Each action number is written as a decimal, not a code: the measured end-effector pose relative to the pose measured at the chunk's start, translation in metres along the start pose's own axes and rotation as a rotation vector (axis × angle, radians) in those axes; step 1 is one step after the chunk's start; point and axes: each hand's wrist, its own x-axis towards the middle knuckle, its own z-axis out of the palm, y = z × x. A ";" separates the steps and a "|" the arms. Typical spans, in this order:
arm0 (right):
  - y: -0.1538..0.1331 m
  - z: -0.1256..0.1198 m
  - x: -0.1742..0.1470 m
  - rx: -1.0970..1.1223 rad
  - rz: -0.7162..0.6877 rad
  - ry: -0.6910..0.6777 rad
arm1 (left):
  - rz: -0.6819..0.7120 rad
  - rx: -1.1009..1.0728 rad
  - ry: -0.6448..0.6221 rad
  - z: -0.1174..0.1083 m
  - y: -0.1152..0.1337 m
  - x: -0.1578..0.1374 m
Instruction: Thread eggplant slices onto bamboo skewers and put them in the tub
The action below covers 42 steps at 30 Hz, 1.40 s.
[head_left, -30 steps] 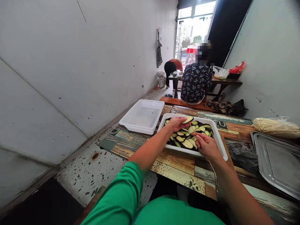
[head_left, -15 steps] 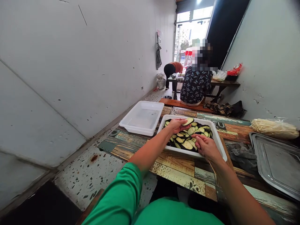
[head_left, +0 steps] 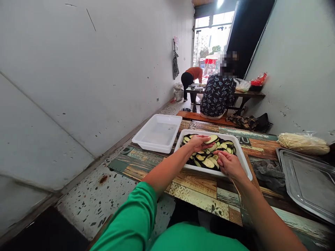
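Observation:
My left hand (head_left: pixel 198 143) is closed around the edge of an oval eggplant slice (head_left: pixel 211 139), pale inside with dark skin, held above a white tray (head_left: pixel 245 158). Many more eggplant slices (head_left: pixel 208 162) fill that tray. Just to the right, my right hand (head_left: pixel 228 163) pinches a thin wooden skewer (head_left: pixel 235 186). Its front end points up toward the slice, and its rear runs back under my wrist. Whether the tip is inside the slice I cannot tell.
Left of the tray stands a white plastic tub (head_left: pixel 157 134). Thin sticks (head_left: pixel 252 169), a dark crumpled plastic bag (head_left: pixel 269 174), metal trays (head_left: pixel 309 181) and bagged pale enoki-like strands (head_left: pixel 303 143) lie rightward. A seated person (head_left: pixel 217 94) and a bending person (head_left: pixel 192 76) are beyond.
The view has shifted slightly. Both hands keep almost the same position and hold, with the eggplant slice and skewer still close together.

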 end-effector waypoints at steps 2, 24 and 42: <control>0.001 0.000 0.001 0.012 -0.001 0.006 | -0.007 0.002 -0.013 0.000 -0.001 0.000; -0.008 0.005 -0.003 0.082 0.036 0.060 | 0.092 -0.037 0.041 0.002 -0.007 0.007; 0.016 0.002 0.014 -0.462 -0.423 0.203 | -0.007 -0.182 -0.039 -0.003 -0.001 0.004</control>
